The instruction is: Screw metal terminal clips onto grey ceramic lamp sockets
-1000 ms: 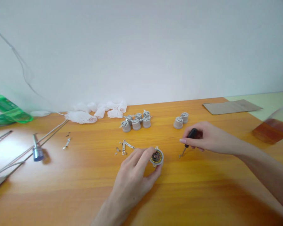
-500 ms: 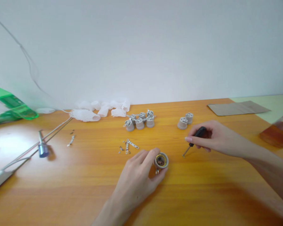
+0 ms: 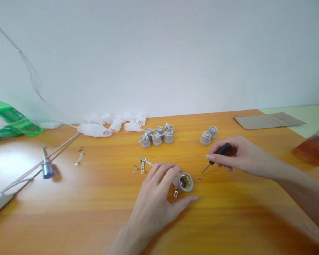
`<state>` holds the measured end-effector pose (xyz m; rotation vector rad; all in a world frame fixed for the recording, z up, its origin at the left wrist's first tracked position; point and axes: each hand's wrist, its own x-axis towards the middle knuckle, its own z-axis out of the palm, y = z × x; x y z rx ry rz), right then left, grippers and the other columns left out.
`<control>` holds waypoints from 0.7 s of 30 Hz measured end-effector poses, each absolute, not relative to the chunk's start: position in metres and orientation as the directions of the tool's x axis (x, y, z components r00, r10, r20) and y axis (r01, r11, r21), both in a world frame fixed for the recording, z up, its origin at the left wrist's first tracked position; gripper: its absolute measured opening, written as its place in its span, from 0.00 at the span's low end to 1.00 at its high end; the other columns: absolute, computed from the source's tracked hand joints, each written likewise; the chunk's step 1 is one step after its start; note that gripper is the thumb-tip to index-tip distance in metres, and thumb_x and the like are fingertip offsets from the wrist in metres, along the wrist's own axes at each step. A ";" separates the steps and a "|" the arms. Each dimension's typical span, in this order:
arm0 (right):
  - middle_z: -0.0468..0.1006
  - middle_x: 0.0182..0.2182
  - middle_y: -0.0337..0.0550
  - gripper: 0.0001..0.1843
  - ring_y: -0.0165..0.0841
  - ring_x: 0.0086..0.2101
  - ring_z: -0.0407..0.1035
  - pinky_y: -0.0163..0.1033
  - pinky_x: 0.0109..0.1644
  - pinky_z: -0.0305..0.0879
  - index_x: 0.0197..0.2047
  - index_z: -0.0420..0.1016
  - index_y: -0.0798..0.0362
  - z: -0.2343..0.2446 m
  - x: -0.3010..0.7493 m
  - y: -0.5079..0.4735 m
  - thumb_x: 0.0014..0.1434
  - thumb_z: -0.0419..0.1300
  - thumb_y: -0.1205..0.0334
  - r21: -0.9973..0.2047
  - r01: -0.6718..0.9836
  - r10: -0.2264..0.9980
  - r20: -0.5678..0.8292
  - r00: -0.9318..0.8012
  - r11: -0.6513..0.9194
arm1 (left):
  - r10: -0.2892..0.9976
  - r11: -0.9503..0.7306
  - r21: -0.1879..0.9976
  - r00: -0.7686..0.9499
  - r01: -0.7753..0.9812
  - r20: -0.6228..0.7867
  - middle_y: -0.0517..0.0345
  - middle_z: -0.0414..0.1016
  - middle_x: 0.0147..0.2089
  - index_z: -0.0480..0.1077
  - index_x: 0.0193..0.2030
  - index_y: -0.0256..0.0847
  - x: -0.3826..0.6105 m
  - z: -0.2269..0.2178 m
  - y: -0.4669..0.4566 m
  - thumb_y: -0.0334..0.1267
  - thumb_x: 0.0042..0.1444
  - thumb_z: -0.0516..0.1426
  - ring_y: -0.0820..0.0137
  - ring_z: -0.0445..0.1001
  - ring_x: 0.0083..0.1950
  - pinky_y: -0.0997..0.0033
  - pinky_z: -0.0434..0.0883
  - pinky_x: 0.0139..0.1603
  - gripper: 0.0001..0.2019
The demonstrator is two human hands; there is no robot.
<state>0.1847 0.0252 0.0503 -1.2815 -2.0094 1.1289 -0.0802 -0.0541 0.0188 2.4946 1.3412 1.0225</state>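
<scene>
A grey ceramic lamp socket [image 3: 177,182] with a brass-coloured ring inside lies tipped over on the table, its mouth facing right and a metal tab sticking out below. My left hand [image 3: 158,198] curves around its back; the fingers are at the socket's upper left, while the thumb is stretched out, apart from it. In my right hand [image 3: 236,156] is a black-handled screwdriver [image 3: 223,149], its tip slanting down to the left near the tabletop. A tiny screw [image 3: 199,178] lies between the tip and the socket.
Several sockets with metal tabs [image 3: 157,139] stand behind, and two more sockets [image 3: 205,138] stand further right. Metal strips [image 3: 143,165] and small screws lie left of my hand. Foam netting [image 3: 94,130], a cardboard sheet [image 3: 268,120] and a blue-capped tool [image 3: 47,170] are around.
My left thumb has come away from the socket, which has tipped slightly right. The small screw, formerly at the screwdriver's tip, now lies on the table; the tip has moved slightly left and up.
</scene>
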 end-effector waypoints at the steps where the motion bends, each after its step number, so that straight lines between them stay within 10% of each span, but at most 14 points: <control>1: 0.76 0.22 0.39 0.17 0.30 0.23 0.68 0.35 0.25 0.62 0.34 0.81 0.53 0.052 0.184 0.024 0.55 0.69 0.46 -0.855 0.475 0.904 -0.018 -0.427 0.208 | 0.779 -0.595 0.418 0.364 0.686 0.511 0.50 0.76 0.51 0.68 0.53 0.41 -0.079 0.019 -0.054 0.46 0.55 0.68 0.61 0.73 0.53 0.59 0.73 0.55 0.23; 13: 0.81 0.27 0.41 0.16 0.32 0.26 0.70 0.36 0.30 0.65 0.34 0.82 0.53 0.053 0.172 0.017 0.61 0.65 0.48 -0.794 0.531 0.821 -0.073 -0.567 0.296 | 0.767 -0.618 0.417 0.397 0.666 0.504 0.49 0.75 0.52 0.70 0.54 0.42 -0.078 0.016 -0.054 0.43 0.57 0.67 0.61 0.70 0.55 0.57 0.73 0.57 0.21; 21: 0.77 0.21 0.38 0.13 0.28 0.19 0.68 0.33 0.23 0.66 0.31 0.81 0.51 0.074 0.174 0.004 0.52 0.73 0.51 -0.954 0.263 0.906 0.016 -0.423 0.140 | 0.753 -0.617 0.520 0.251 0.590 0.608 0.49 0.81 0.48 0.75 0.52 0.42 -0.072 0.019 -0.056 0.41 0.52 0.70 0.58 0.74 0.54 0.52 0.75 0.56 0.21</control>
